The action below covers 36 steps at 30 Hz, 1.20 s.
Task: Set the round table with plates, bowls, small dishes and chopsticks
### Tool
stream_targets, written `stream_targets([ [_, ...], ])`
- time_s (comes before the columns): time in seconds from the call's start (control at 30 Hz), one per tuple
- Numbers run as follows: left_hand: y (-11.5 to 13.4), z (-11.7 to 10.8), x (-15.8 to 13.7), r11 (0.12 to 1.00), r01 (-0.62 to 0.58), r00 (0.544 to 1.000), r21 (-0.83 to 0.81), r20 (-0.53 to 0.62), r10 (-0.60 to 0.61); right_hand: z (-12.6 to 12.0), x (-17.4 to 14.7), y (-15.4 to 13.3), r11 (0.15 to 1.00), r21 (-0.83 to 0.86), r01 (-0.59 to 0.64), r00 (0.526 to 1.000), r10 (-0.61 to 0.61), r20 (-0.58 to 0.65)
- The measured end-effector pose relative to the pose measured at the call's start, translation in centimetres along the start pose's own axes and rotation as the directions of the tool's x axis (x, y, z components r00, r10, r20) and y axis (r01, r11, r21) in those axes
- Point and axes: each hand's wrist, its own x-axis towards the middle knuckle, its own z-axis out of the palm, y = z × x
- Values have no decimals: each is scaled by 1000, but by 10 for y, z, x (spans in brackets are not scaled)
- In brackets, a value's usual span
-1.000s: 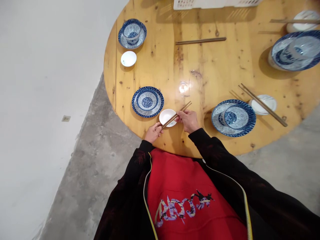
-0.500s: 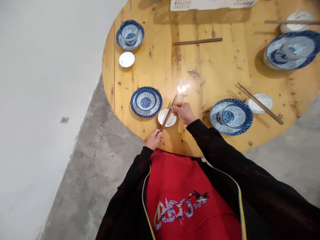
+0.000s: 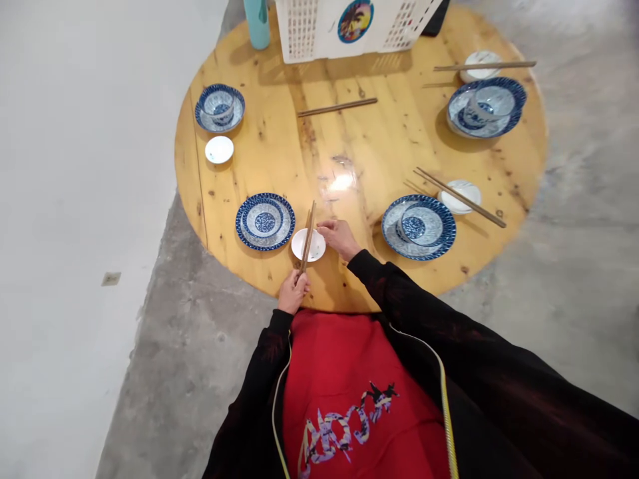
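My left hand [image 3: 293, 291] is closed around the lower end of a pair of brown chopsticks [image 3: 308, 237], by the table's near edge. The chopsticks slant up across a small white dish [image 3: 299, 247]. My right hand [image 3: 340, 238] hovers at the dish's right side, fingers loosely bent and a little apart from the chopsticks, with nothing seen in them. Left of the dish sits a blue-and-white plate [image 3: 241, 233] with a smaller patterned piece [image 3: 264, 220] in its middle. On the right, another blue-and-white plate [image 3: 392, 243] carries a bowl [image 3: 424, 225].
Chopsticks [image 3: 469, 199] rest over a white dish [image 3: 464, 189] at the right. A white basket [image 3: 329, 46] and a teal bottle [image 3: 257, 23] stand at the back of the round wooden table [image 3: 269, 159]. Another chopstick pair [image 3: 337, 107] lies mid-table.
My right hand has come off the chopsticks, and my left hand still grips them, now more upright. The view has shifted, showing more of the basket and the table's far side.
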Motion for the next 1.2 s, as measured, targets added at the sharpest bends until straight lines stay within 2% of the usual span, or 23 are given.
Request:
stream_targets([
  [0.33,-1,-7,-3,999,-30,997,36,-73,32,-21,-16,10,998,41,37,999,-37,-9],
  [0.43,-3,-13,-7,996,-59,987,72,-146,69,-28,-24,22,999,40,31,999,-31,6],
  [0.53,-7,-21,-10,998,-38,972,44,-231,48,-34,-34,36,1000,24,9,999,-9,35],
  [0.77,-13,-42,-9,997,-76,943,12,-324,76,-34,-52,48,999,36,5,999,-6,34],
  [1.0,-13,-53,-3,995,-95,950,-11,-299,87,-23,-59,42,998,63,-19,1000,18,8],
  [1.2,-15,-52,-4,996,-94,967,2,-239,92,-15,-73,38,996,87,-31,999,33,-21],
])
